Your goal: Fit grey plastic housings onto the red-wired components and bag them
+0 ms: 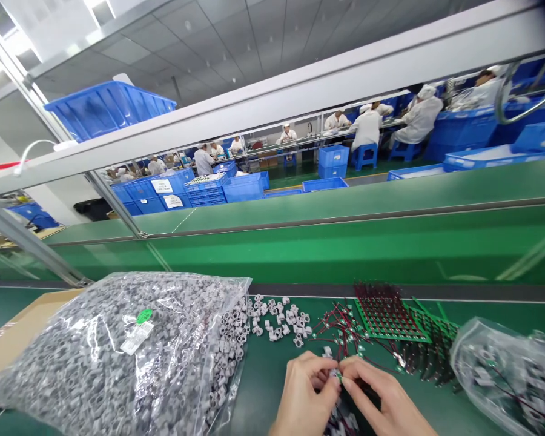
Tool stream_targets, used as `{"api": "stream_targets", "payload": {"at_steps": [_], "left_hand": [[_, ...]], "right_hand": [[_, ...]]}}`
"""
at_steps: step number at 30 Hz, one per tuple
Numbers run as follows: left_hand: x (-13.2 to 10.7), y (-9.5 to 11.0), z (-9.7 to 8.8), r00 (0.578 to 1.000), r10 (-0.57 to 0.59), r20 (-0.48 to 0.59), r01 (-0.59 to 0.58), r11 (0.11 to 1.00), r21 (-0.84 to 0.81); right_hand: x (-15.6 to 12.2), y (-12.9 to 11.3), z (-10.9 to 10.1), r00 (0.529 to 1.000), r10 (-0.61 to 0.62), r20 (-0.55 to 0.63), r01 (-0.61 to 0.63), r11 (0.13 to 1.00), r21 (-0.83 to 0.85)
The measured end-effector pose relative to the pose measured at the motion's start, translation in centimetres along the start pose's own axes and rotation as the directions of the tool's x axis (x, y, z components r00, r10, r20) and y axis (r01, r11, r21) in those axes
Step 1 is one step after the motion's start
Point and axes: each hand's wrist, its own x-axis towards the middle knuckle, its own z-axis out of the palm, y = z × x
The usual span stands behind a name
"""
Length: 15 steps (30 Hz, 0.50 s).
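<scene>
Left of the hands, a big clear bag of grey plastic pieces (109, 357) lies on a cardboard sheet (20, 330), with loose grey pieces (279, 318) scattered ahead of them. The left hand (305, 393) and right hand (386, 396) meet, both pinching a small grey piece (332, 375) between their fingertips. Ahead and right of the right hand lie red and black wires (340, 330), a green grid board (388, 315), and a clear bag of wired pieces (502, 378).
</scene>
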Motion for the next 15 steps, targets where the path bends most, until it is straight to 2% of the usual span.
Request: {"api": "stream_targets", "payload": {"at_steps": [4,10,13,15], "left_hand": [[-0.5,0.2,0.2,0.999,0.039,-0.032,-0.038,0.998,0.052],[-0.9,0.3,0.3,0.992,0.081,-0.100,-0.074,0.994,0.079],[-1.1,0.3,-0.3,0.996,0.069,-0.054,-0.061,0.989,0.134],[-1.5,0.0,-0.6,0.997,0.064,-0.032,-0.056,0.977,0.205]], "right_hand": [[0.0,-0.1,-0.1,1.000,-0.025,-0.001,0.025,0.999,-0.037],[-0.7,0.5,0.9,0.988,-0.146,-0.041,0.137,0.975,-0.174],[-1.1,1.1,-0.3,0.981,-0.192,0.000,0.185,0.948,-0.260],[-1.0,1.9,-2.0,0.986,-0.167,-0.004,0.157,0.934,-0.320]]}}
